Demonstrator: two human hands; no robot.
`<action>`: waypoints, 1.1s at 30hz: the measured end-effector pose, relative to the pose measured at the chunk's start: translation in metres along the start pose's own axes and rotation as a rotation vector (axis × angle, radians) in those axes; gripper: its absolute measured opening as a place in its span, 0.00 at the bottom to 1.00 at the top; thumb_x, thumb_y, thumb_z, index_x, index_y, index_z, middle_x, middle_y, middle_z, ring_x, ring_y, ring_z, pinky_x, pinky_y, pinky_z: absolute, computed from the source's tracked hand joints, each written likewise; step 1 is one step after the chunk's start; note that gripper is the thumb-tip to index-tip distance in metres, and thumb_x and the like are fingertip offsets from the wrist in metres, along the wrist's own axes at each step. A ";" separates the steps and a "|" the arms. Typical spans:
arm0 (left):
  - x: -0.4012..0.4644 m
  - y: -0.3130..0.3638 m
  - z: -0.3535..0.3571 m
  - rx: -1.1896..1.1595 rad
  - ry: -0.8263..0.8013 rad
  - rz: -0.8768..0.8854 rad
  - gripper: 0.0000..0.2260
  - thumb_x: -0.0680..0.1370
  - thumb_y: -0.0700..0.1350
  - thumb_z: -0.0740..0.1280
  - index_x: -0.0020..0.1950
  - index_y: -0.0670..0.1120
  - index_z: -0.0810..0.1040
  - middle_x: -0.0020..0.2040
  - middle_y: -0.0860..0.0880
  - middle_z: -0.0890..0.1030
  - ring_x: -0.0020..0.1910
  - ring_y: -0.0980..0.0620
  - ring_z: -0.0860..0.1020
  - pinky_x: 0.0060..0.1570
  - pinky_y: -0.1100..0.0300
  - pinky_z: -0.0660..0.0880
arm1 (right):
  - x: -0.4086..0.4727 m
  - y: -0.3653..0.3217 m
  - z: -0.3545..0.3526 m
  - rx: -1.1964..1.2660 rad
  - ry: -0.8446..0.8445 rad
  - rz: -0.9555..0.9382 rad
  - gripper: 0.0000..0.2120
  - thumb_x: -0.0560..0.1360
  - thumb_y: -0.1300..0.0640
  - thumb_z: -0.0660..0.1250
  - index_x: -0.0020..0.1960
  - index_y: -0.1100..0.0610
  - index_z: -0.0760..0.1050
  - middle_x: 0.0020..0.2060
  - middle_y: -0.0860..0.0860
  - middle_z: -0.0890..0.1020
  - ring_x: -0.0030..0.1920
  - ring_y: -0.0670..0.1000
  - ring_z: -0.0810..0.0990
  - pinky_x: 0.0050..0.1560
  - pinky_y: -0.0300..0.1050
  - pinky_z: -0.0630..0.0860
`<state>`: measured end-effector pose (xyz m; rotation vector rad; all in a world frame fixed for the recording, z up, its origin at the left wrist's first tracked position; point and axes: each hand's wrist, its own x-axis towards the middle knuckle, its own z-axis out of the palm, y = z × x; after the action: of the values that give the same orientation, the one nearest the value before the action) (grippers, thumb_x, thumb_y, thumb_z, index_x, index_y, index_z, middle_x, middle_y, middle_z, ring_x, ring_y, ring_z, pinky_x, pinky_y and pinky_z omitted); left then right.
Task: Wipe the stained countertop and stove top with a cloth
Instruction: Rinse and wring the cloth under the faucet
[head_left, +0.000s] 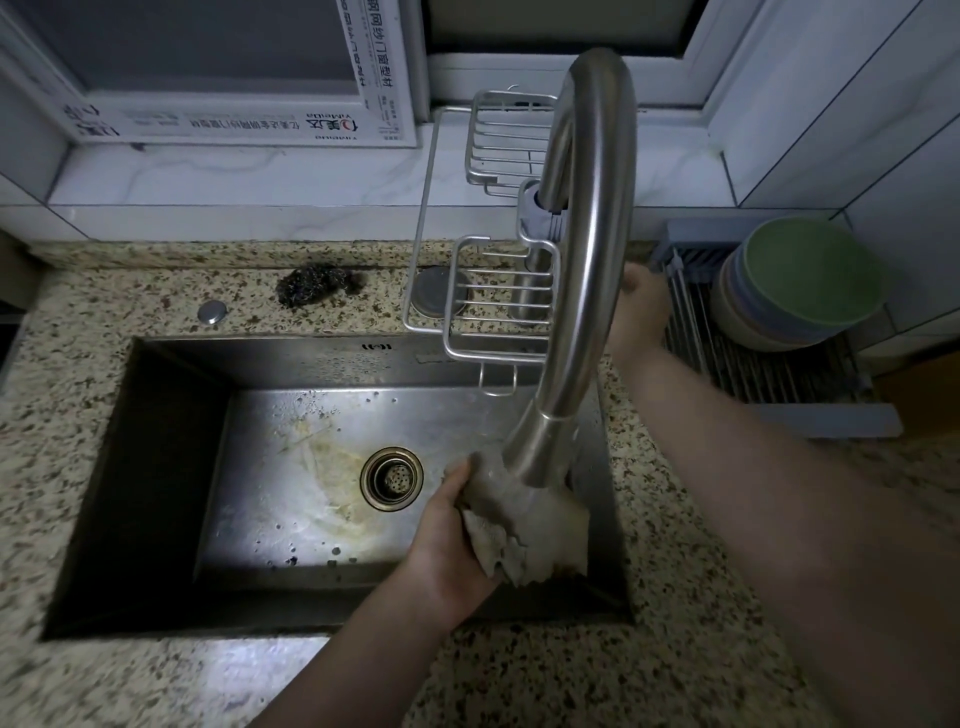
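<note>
Far to the left of your left hand (447, 540), the speckled stone desk (78, 322) frames a steel sink (171, 467), its floor stained yellowish around the drain (391, 478), which sits just left of your knuckles. Beyond that hand, toward the wall, a round metal button (212, 312) and a dark steel-wool scrubber (317, 288) lie on the desk behind the sink.

Your left hand reaches over the sink's near edge, its fingers curled round a crumpled grey-beige cloth (524, 525). The cloth hangs inside the basin, bunched right under the tip of the curved steel faucet (587, 270) and touching it, with its lower folds drooping to the right of your hand.

Above that hand, two wire racks (498, 296) are mounted by the faucet's base, one higher on the windowsill.

Your right hand (641, 306) stretches past the faucet's arch, which hides its fingers, so you cannot tell whether it is wide or holding anything. Just right of it, stacked bowls (800, 280), a green one on top, rest on a drying rack (753, 374).
</note>
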<state>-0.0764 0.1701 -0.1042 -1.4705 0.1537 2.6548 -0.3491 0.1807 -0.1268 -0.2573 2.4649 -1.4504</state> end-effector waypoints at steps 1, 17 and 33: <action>0.003 0.000 -0.003 0.013 0.002 0.018 0.25 0.82 0.60 0.61 0.69 0.43 0.78 0.63 0.39 0.82 0.65 0.40 0.79 0.67 0.44 0.72 | -0.019 0.004 -0.003 0.031 0.038 0.025 0.15 0.79 0.55 0.64 0.34 0.47 0.73 0.33 0.46 0.78 0.37 0.48 0.77 0.41 0.44 0.72; -0.013 -0.002 -0.028 0.406 0.175 0.195 0.21 0.81 0.58 0.62 0.45 0.40 0.79 0.29 0.43 0.83 0.28 0.50 0.82 0.30 0.63 0.77 | -0.219 0.052 -0.022 0.699 -0.339 1.051 0.13 0.82 0.55 0.68 0.61 0.62 0.81 0.52 0.61 0.87 0.54 0.59 0.85 0.49 0.54 0.81; -0.019 -0.031 -0.048 0.908 0.026 0.579 0.16 0.81 0.43 0.68 0.69 0.49 0.74 0.62 0.45 0.81 0.58 0.48 0.81 0.51 0.63 0.77 | -0.254 0.028 -0.005 0.934 -0.309 0.822 0.12 0.81 0.68 0.66 0.62 0.63 0.80 0.58 0.64 0.84 0.58 0.57 0.84 0.47 0.42 0.85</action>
<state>-0.0220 0.1930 -0.1150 -1.2148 1.7284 2.2925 -0.1103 0.2710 -0.1139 0.5941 1.1768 -1.7408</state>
